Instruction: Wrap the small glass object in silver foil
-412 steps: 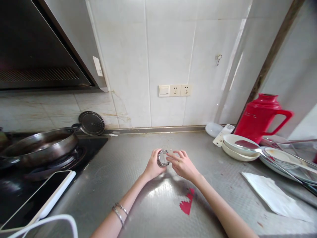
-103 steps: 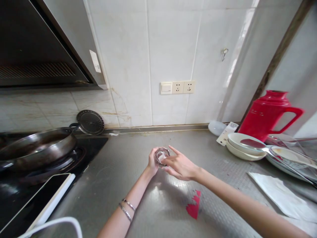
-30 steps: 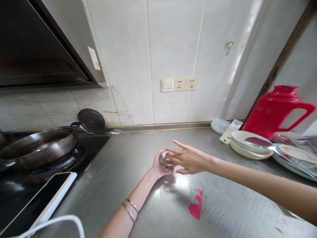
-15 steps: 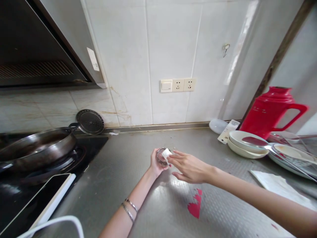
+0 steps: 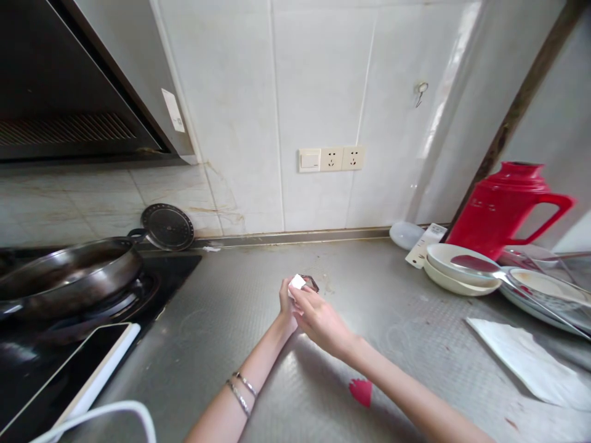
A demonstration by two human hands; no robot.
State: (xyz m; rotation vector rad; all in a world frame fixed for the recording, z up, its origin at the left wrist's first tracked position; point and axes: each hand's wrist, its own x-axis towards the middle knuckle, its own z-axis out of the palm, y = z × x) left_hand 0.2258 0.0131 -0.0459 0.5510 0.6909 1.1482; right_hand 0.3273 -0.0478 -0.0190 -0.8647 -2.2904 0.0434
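My left hand [image 5: 287, 303] is wrapped around a small clear round glass dish [image 5: 311, 283] over the counter. Only the far right part of the dish's rim shows; my fingers hide the rest. A folded white tissue [image 5: 298, 281] is pinched in my right hand [image 5: 324, 321], against the dish's left side near my left thumb. My right hand partly covers both the dish and my left palm. Two silver bracelets [image 5: 244, 394] circle my left wrist.
A metal pan [image 5: 111, 267] sits on the stove at left, with a white-edged device [image 5: 101, 369] and cable nearer. At right are a red thermos [image 5: 498, 212], stacked bowls [image 5: 455, 280] and a white paper towel [image 5: 526, 363]. A red scrap [image 5: 361, 392] lies on the counter.
My right hand has moved left with the tissue, from the dish's right side across to its left side. It now covers more of the dish. My left hand has barely moved.
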